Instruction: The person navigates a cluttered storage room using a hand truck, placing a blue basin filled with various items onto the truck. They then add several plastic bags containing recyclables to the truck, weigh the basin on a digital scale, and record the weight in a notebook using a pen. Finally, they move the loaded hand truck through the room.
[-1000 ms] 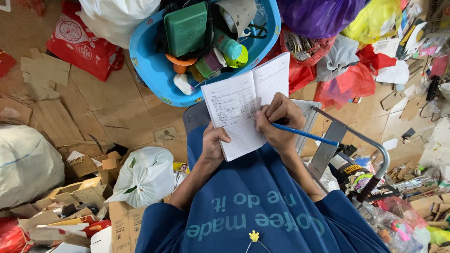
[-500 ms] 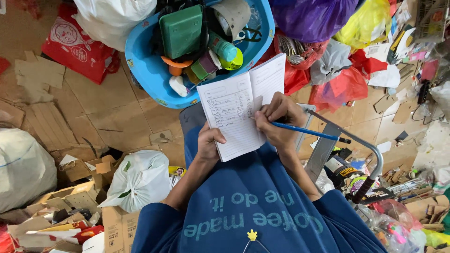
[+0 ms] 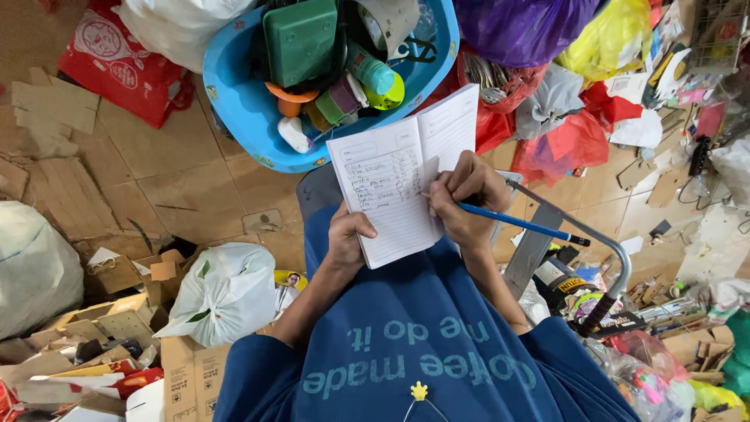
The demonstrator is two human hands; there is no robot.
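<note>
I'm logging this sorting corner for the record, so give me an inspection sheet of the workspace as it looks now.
Surface: tiled floor, partly covered by flattened cardboard.
Job's things: open lined notebook, handwriting on its left page; blue pen.
Clutter: blue tub of mixed items, white bag, red bag, purple bag, cardboard boxes.
Grips: left hand supports the notebook's lower edge; right hand holds the pen, tip at the page.
Cables: nothing seen clearly.
Surroundings: metal cart handle at right.
</note>
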